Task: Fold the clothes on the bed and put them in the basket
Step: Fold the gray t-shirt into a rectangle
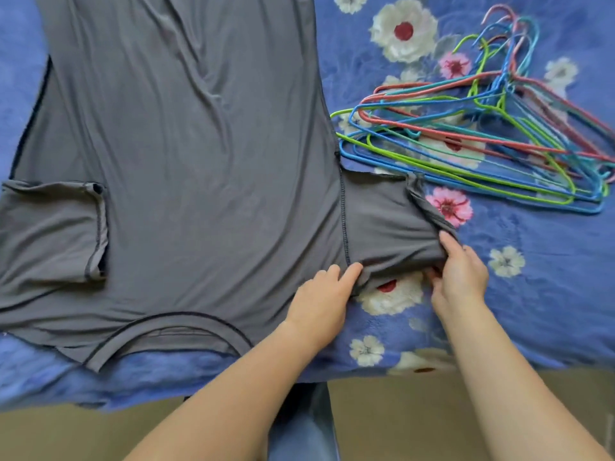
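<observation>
Grey T-shirt point(199, 144) lies spread on the bed point(532, 294). Left hand point(324, 291) presses with straight fingers beside the shoulder seam; right hand point(461, 274) pinches the sleeve point(382, 221). This thin fabric may slip and fold crooked, or drag the nearby hangers point(482, 138).

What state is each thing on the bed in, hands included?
Grey jersey T-shirt: spread flat, neckline toward the person.
Left-side sleeve: folded in over the body.
Right-side sleeve: sticking out, bunched, held.
Left hand: straight fingers pressing the shoulder seam.
Right hand: gripping the right-side sleeve's cuff.
Coloured wire hangers: piled loose on the blanket.
Blue floral fleece blanket: spread under everything.
</observation>
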Tool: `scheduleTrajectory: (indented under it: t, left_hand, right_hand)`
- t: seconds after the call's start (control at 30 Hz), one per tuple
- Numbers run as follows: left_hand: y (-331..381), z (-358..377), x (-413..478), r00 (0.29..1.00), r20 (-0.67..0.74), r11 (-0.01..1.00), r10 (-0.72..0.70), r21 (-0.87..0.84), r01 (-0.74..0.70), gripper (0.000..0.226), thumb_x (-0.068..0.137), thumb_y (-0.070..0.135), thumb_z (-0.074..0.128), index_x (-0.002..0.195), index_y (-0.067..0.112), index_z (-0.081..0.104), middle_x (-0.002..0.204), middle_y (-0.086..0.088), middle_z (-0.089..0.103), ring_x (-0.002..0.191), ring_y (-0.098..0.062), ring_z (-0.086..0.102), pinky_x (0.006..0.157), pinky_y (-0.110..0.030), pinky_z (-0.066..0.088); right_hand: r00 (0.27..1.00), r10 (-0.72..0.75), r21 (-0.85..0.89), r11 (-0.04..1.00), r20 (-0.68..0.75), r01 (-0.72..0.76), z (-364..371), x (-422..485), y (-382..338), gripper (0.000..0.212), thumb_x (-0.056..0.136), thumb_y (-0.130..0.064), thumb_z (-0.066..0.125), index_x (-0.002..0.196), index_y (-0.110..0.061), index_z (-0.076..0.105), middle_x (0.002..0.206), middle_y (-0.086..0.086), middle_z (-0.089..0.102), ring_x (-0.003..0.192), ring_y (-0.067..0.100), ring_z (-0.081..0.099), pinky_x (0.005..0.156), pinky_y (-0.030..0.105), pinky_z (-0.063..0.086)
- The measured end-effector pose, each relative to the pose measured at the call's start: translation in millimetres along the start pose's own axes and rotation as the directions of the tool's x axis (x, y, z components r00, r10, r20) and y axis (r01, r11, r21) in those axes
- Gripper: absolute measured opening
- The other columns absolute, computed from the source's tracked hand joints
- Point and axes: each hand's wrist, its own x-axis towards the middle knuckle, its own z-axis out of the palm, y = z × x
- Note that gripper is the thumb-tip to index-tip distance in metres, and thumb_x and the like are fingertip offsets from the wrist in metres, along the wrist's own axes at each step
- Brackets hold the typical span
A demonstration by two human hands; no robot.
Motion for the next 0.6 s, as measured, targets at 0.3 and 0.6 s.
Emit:
scheduleTrajectory:
  t: [0.3,0.6]
  left_hand:
    - [3.5,-5.5,5.9,0.955,0.293,0.942,0.045,-0.332,0.058,0.062,0.077,0.016,0.052,0.135,0.033,0.036,0.089,0.008,0.054,0.088,-0.022,0.055,0.069,-0.033,0.038]
    - [-17.2,-39.9,17.2,0.771,0.509,-0.371,-0.383,-0.849,0.376,0.033,0.085,0.028,0.052,0.113,0.016,0.064,0.100,-0.007,0.073,0.084,-0.019,0.069,0.077,-0.027,0.050]
  right_hand:
    - [0.967,0.185,-0.012,0.982,0.172,-0.186,-28.9,7.2,-11.4,0.019,0.091,-0.034,0.064,0.089,-0.014,0.064,0.072,-0.003,0.074,0.066,0.012,0.069,0.058,0.024,0.055]
    - [0.944,-0.266,-0.083,0.955,0.197,0.286,35.5,-74.8,-29.0,0.029,0.086,0.004,0.063,0.110,-0.011,0.068,0.082,-0.007,0.064,0.071,0.000,0.057,0.073,0.016,0.048]
